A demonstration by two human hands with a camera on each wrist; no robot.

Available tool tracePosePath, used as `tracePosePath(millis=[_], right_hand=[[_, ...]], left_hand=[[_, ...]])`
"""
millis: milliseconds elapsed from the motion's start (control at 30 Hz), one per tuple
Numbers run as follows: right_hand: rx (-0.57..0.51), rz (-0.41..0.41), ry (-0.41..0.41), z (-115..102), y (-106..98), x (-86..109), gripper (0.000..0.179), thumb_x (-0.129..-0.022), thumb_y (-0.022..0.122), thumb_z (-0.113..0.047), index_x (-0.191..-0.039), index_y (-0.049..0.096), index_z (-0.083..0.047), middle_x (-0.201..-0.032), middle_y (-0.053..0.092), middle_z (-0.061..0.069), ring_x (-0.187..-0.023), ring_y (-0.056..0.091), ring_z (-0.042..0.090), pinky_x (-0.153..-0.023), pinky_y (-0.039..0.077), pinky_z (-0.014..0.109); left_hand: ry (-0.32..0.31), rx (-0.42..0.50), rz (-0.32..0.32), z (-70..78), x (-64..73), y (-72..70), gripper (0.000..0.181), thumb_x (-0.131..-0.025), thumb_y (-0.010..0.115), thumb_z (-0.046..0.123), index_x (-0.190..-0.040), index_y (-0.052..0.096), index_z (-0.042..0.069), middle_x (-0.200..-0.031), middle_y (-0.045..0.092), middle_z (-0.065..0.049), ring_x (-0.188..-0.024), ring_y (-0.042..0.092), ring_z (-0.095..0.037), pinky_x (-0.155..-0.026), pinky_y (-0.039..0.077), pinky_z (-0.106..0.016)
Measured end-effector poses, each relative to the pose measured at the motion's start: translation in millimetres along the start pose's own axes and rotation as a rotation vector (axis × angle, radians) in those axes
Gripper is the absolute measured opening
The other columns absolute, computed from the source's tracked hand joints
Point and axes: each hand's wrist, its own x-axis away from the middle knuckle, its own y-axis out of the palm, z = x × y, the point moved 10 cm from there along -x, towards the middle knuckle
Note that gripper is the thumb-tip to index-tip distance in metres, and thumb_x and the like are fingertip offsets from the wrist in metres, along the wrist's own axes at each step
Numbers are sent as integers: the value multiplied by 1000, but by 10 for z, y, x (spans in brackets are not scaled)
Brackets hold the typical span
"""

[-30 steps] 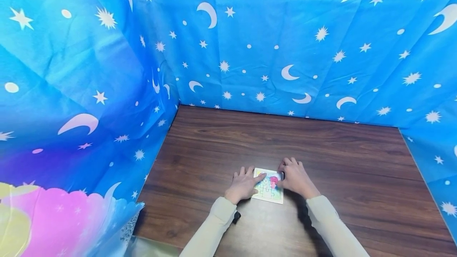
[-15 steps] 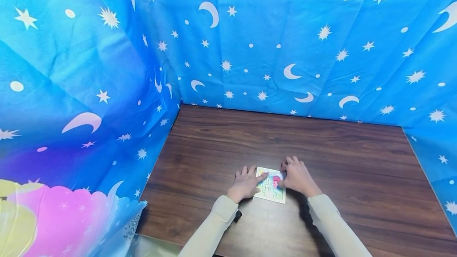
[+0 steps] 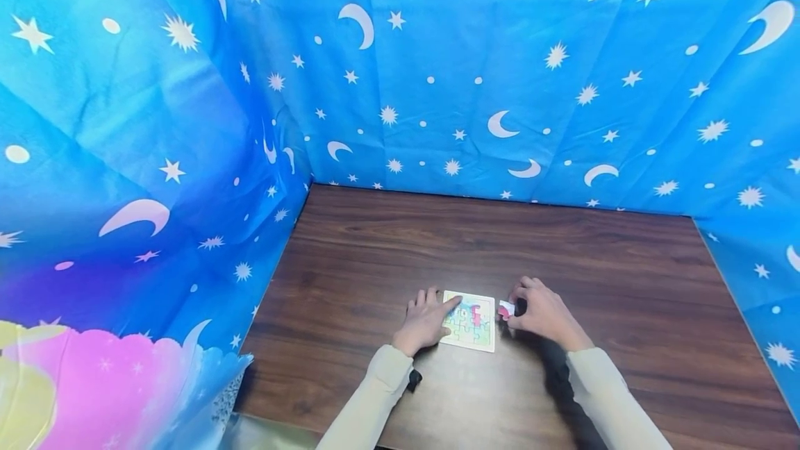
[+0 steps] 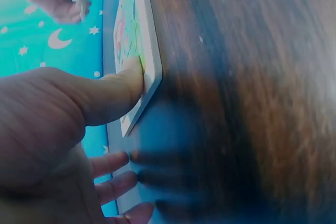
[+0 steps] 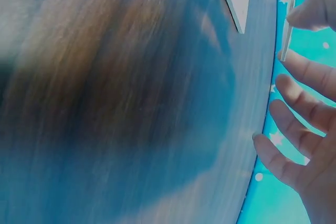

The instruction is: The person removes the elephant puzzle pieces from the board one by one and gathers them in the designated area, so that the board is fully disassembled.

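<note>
A small square jigsaw puzzle (image 3: 469,346) with a pale frame lies flat on the table. My left hand (image 3: 423,321) rests at its left side, index finger stretched over the picture and thumb on the near part of the frame. In the left wrist view the thumb (image 4: 118,90) presses the puzzle board (image 4: 152,40) near a corner, the other fingers spread beyond it. Just right of the board, my right hand (image 3: 545,311) pinches a pink and white puzzle piece (image 3: 506,309). The right wrist view shows this piece (image 5: 287,27) edge-on between thumb and index finger, other fingers loosely bent.
The dark wood-grain table (image 3: 387,242) stretches away behind and to both sides. A blue cloth (image 3: 437,54) with moons and stars hangs along its back and sides. Pink and yellow cloth (image 3: 112,380) hangs at the lower left.
My right hand has drawn off the puzzle's right edge to the right, and the piece now shows between its fingers. My left hand stays on the board.
</note>
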Motion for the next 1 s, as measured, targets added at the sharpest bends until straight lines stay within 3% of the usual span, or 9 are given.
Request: tracePosePath(millis=[200, 400, 767, 1000], right_hand=[[-7, -3, 28, 132, -110, 121, 28, -64, 84, -27, -83, 70, -12, -89, 55, 0, -83, 54, 23, -62, 49, 45], [-7, 12, 59, 271, -219, 251, 28, -65, 84, -24, -85, 71, -9, -94, 60, 6, -84, 58, 27, -68, 52, 52], [-42, 11, 85, 446, -351, 484, 30, -69, 82, -22, -92, 72, -5, -97, 60, 7, -85, 58, 27, -74, 51, 54], [-66, -10, 105, 531, -375, 488, 30, -72, 82, -21, -95, 72, -4, -91, 62, 3, -80, 59, 23, -76, 51, 52]], left_hand=[[-18, 148, 62, -41, -29, -13, 79, -84, 82, 34, -154, 46, 29, -148, 39, -20, -123, 39, -34, -89, 39, -47], [-18, 270, 91, -99, -49, -8, 81, -79, 86, 32, -150, 50, 18, -144, 41, -14, -120, 39, -32, -91, 39, -49], [-34, 369, 79, -151, -48, -31, 82, -73, 90, 31, -147, 55, 20, -143, 42, -11, -119, 39, -33, -90, 38, -49], [-83, 393, 80, -203, -38, -93, 82, -72, 91, 27, -146, 56, 19, -144, 41, -12, -121, 37, -37, -91, 36, -54]])
